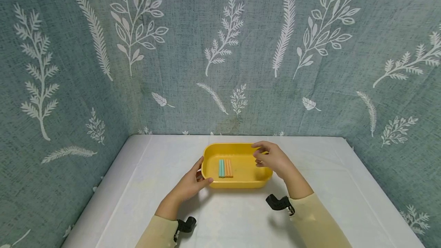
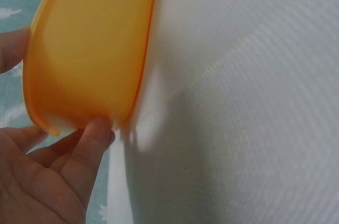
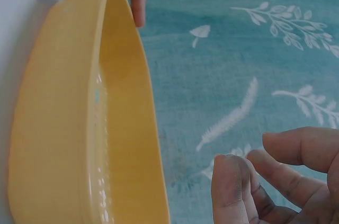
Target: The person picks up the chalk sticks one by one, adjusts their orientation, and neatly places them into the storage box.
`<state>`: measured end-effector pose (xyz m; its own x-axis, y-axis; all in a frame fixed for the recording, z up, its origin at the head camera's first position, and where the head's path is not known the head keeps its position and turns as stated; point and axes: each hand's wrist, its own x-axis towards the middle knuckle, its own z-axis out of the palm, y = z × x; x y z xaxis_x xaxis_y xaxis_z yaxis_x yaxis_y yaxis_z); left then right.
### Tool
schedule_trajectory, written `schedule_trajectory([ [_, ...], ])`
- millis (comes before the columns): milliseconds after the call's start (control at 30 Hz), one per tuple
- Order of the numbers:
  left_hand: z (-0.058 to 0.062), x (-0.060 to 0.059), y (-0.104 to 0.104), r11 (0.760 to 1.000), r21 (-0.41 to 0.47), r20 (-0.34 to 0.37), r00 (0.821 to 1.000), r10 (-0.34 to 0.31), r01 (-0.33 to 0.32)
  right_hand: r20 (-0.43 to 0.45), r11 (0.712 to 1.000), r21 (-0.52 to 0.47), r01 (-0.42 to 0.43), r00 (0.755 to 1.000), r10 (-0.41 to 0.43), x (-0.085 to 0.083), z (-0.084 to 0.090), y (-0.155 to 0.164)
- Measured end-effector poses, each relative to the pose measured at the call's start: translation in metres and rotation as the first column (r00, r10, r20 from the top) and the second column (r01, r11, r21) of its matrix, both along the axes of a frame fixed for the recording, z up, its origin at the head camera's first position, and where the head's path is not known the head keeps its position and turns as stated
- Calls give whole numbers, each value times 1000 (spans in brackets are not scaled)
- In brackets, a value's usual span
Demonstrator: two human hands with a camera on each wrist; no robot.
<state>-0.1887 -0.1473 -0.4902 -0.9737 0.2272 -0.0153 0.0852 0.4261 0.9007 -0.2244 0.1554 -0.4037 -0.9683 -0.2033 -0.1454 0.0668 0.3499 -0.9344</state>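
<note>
The left hand is gripping the near-left rim of the yellow tray, thumb pressing its wall; the right hand is hovering loosely curled over the right rim, holding nothing. The tray is sitting mid-bench, chalk sticks inside. Keeping it level should stop them rolling.

- Head view: high, looking forward and down over the white table toward the leaf-print backdrop; whole scene, moderate range.
- Left wrist view: very close, at the yellow tray, outer wall.
- Right wrist view: very close, along its rim, backdrop behind.
- Shared by all views: the tray.
</note>
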Motion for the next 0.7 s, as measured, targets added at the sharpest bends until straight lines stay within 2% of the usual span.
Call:
schedule_trajectory([
  [300, 0, 1, -1, 1000, -8, -3, 1000, 7, -7, -40, 999, 43, 8, 999, -7, 3, 0, 26],
  [700, -1, 0, -1, 1000, -1, 0, 1000, -3, 3, -108, 991, 131, 25, 994, -11, 9, -14, 68],
])
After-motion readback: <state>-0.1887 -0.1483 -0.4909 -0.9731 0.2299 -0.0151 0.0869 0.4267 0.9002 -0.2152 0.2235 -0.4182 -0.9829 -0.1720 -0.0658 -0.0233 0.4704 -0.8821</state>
